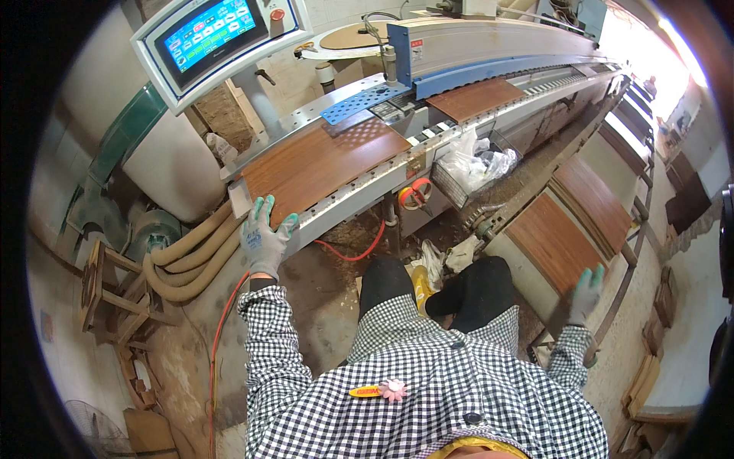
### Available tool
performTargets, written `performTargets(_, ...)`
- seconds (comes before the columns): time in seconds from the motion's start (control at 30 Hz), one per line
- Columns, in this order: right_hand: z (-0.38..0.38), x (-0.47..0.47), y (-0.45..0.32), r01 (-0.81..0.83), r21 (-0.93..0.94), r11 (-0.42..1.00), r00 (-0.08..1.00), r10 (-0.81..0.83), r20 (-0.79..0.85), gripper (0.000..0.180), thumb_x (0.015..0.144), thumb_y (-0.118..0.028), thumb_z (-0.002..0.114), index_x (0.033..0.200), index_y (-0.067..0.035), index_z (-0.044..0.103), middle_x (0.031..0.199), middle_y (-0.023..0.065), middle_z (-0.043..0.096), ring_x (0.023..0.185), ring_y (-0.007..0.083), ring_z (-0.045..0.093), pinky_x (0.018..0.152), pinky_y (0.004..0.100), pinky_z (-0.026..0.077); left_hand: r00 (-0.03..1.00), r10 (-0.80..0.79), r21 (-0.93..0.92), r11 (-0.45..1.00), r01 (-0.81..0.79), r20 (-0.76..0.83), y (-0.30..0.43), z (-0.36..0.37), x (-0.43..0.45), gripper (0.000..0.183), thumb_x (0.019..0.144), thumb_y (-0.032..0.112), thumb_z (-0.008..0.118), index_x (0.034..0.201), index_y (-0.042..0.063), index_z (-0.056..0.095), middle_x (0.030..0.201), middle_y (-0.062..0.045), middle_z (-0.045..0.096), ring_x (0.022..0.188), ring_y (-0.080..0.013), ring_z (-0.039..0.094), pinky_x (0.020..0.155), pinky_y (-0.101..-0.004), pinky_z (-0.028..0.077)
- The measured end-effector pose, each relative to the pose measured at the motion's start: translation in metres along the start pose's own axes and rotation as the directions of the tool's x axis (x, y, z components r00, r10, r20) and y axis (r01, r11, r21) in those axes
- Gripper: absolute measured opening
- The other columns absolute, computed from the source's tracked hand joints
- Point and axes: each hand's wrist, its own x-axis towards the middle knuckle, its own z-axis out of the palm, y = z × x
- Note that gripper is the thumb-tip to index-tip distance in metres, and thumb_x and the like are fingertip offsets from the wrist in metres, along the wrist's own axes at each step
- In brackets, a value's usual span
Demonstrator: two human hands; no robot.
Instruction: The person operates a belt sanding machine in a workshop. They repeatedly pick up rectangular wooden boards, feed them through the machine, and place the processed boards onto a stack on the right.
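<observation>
My left hand (266,236), in a grey glove with green fingertips, rests with spread fingers at the near left end of a brown wood-grain panel (321,166). That panel lies on the infeed of a long edge-banding machine (493,46), its far part beneath a perforated blue plate (361,104). Another brown panel (479,98) is farther along under the blue guard. My right hand (586,295), gloved alike, is over the near right edge of a roller conveyor, beside a wood-grain panel (553,241); whether it touches anything cannot be told. Nothing shows in its fingers.
A control screen (209,34) stands at upper left. Red-handled scissors (415,194) hang below the machine's rail, near a wire basket (453,183) of plastic bags. Ribbed hoses (189,272) and a wooden stool (114,292) are at left. Stacked panels (596,201) lie on the conveyor.
</observation>
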Motion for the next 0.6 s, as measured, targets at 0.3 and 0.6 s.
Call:
performTargets(0.3, -0.029, -0.024, 0.139, -0.341, -0.496, 0.798, 0.853, 0.485, 0.195, 0.060, 0.092, -0.060, 0.047, 0.116, -0.008, 0.066, 0.110, 0.0182, 0.067, 0.105, 0.0364, 0.059, 0.089, 0.0413, 0.045, 0.999, 0.035, 0.033, 0.999, -0.034, -0.036, -0.008, 0.011, 0.002, 0.075, 0.082, 0.063, 0.059, 0.139, 0.015, 0.048, 0.147, -0.011, 0.043, 0.132, -0.0257, 0.043, 0.110, -0.0421, 0.031)
performTargets(0.6, -0.011, -0.021, 0.171, -0.556, -0.072, 0.828, 0.823, 0.561, 0.090, 0.044, 0.100, -0.041, 0.047, 0.110, -0.004, 0.069, 0.097, 0.0114, 0.071, 0.087, 0.0188, 0.064, 0.074, 0.0305, 0.047, 0.999, 0.031, 0.036, 0.999, -0.030, -0.029, -0.006, 0.014, 0.004, 0.073, 0.084, 0.062, 0.058, 0.139, 0.015, 0.048, 0.147, -0.011, 0.043, 0.130, -0.0268, 0.046, 0.107, -0.0405, 0.035)
